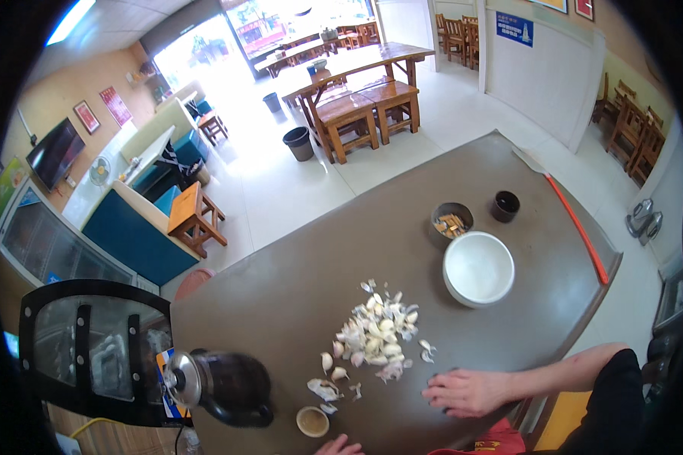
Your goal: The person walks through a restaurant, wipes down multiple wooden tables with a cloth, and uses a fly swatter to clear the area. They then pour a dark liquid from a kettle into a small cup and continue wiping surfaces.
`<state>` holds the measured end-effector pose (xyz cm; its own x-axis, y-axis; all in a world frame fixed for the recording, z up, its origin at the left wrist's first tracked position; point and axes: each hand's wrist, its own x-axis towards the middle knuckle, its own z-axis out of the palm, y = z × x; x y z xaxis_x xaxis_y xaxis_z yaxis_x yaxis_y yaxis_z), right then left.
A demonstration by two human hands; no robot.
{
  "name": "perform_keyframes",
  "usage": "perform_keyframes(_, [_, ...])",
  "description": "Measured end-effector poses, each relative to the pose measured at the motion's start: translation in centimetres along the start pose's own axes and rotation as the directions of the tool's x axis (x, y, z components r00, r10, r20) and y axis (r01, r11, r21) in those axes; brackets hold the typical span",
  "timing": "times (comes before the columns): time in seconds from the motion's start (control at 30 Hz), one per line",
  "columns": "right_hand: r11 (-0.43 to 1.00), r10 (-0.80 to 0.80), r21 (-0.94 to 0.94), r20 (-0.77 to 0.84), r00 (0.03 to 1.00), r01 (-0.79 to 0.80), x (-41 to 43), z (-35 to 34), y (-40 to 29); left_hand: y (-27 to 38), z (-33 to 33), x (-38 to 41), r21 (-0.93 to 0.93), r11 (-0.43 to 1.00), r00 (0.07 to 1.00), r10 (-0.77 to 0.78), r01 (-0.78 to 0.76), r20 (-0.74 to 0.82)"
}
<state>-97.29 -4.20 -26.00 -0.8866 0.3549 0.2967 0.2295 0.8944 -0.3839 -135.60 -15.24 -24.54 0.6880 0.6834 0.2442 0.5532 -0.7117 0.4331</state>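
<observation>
A heap of garlic cloves and papery skins lies on the brown tabletop before me. My right hand rests palm down to the right of the heap, with no object seen in it. Only the fingers of my left hand show at the bottom edge; the rest is out of view. They are just below a small round cup with a pale brown inside. Loose cloves and a larger piece of skin lie between the cup and the heap. A white bowl stands beyond my right hand.
A dark glass teapot with a steel lid stands at the left. Behind the bowl are a tin of cigarette butts and a dark cup. A red-handled spatula lies along the right edge. A wooden stool stands beyond the table.
</observation>
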Motion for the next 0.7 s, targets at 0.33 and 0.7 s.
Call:
perform_keyframes(0.33, [0.941,-0.163,-0.33,-0.242,0.956,0.077,-2.2,1.3,-2.6,3.0,1.7,-1.5,0.175,0.978,0.974,-0.076,0.114,-0.213])
perform_keyframes(0.7, [0.877,-0.113,-0.477,-0.088,0.99,0.058,-0.3,3.7,-3.6,3.7,3.1,-2.5,0.216,0.94,0.877,-0.14,0.264,-0.461])
